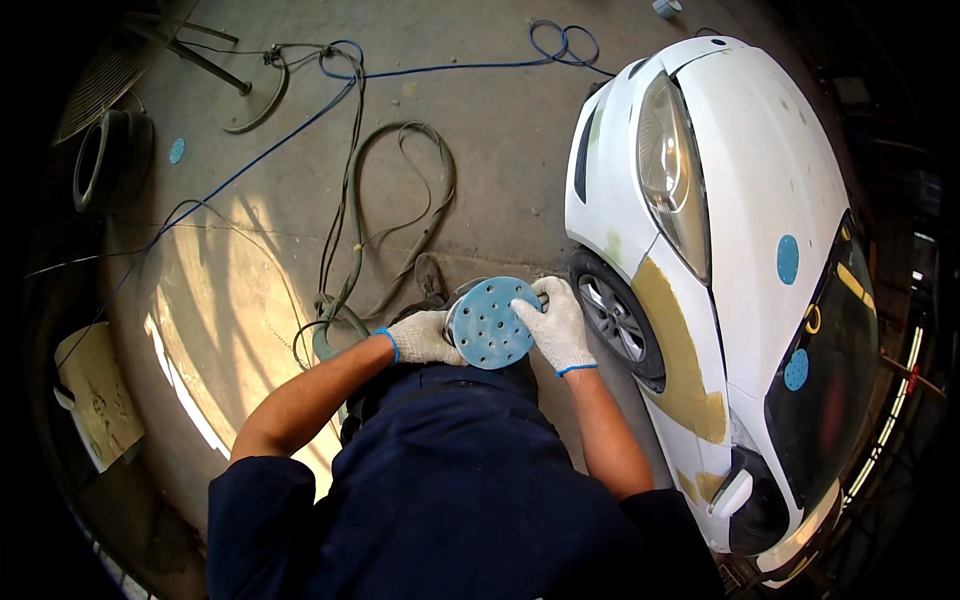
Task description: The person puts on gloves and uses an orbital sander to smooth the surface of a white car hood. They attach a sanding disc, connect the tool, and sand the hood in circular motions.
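A round light-blue sanding disc (488, 328) with several holes faces up in front of my body. It covers most of a dark sander (460, 291), whose body shows only at the disc's upper left edge. My left hand (424, 338), in a white knit glove with a blue cuff, is closed round the sander from the left, its fingertips hidden under the disc. From the right, my gloved right hand (562, 328) grips the disc's rim, thumb lying on the blue face and fingers curled at the edge.
A white car (760, 150) with tan filler patches (668, 350) stands close on my right. Blue discs (788, 260) lie on its hood and windshield. A green-grey hose (450, 165) and a blue hose (450, 67) loop over the floor. Tires (112, 160) stand at far left.
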Tool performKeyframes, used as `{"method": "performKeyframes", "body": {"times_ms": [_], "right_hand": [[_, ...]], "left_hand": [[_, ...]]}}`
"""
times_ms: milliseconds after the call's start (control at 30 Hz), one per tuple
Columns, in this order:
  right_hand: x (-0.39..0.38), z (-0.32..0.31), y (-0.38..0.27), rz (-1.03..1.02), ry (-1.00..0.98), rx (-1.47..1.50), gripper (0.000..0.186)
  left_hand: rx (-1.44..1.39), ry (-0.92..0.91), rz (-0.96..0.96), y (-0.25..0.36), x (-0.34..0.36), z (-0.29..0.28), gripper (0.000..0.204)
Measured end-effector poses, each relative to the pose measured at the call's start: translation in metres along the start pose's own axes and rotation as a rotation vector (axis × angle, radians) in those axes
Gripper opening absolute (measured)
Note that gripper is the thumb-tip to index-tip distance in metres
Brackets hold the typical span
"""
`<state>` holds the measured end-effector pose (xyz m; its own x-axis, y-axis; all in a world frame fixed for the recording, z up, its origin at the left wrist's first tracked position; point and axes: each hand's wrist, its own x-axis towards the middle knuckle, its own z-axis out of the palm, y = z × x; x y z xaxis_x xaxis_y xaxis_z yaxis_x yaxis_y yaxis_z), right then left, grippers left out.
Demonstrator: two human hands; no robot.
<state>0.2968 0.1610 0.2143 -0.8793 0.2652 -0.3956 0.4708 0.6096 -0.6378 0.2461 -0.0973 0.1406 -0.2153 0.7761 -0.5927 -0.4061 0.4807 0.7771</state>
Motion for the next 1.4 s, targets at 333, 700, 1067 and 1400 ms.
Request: {"method": "performKeyframes", "body": {"times_ms": [333,700,1067,1400], "right_hand": [[0.018,-0.021,-0.030,-0.286,-0.168,-0.392,0.026],[0.002,-0.021,-0.022,-0.394,-0.116,-0.484,0.021],[-0.026,-0.024,-0.029,-0.392,-0.032,-0.441,0.019],[-0.013,-0.041,-0.011,-0.044,-0.221,-0.017,0.029]], "left_hand": [[0.174,-0.003,-0.073,0.023,0.002,-0.003,0.071],[0.428,-0.066,-0.170,0.030,0.010,-0.008,0.082],[0.423,-0.030,-0.161,0.033,0.008,-0.004,0.082],[0.432,0.039,-0.095,0.041,0.000,-0.001,0.069]]}}
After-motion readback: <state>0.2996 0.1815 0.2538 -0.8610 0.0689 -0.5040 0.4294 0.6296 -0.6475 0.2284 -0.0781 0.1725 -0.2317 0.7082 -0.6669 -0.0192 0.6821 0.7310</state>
